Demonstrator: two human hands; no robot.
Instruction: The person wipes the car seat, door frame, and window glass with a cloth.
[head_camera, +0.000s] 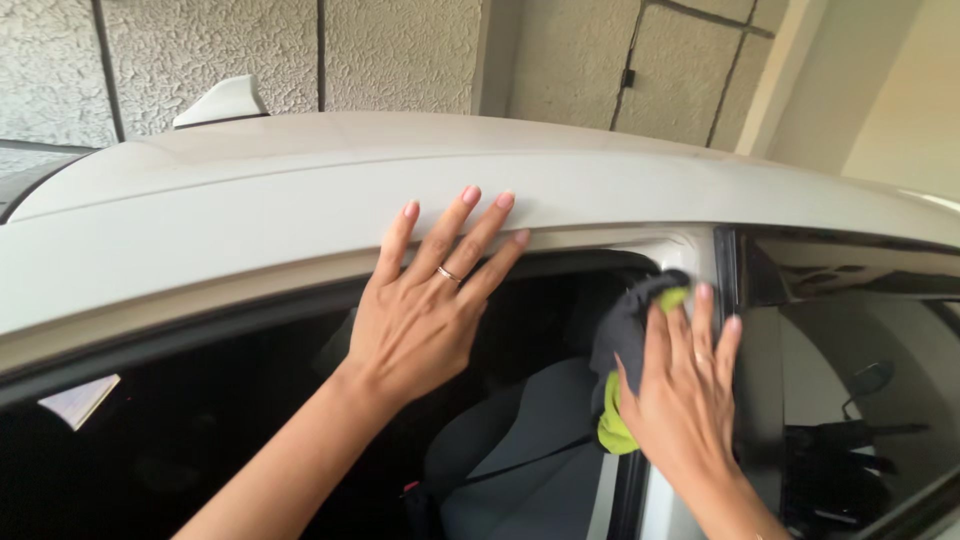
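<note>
My left hand (425, 300) lies flat with fingers spread against the upper edge of a white car's roof (300, 190), just above the open rear window. My right hand (685, 385) presses a grey and yellow-green cloth (625, 330) against the white door pillar (690, 255) between the two windows. The cloth is bunched under my palm and fingers, with a green corner hanging below near my wrist.
Through the open window I see a grey car seat (530, 450) and seat belt. The dark front window glass (850, 370) on the right reflects a scooter. A shark-fin antenna (225, 100) sits on the roof. A rough textured wall (400, 50) stands behind the car.
</note>
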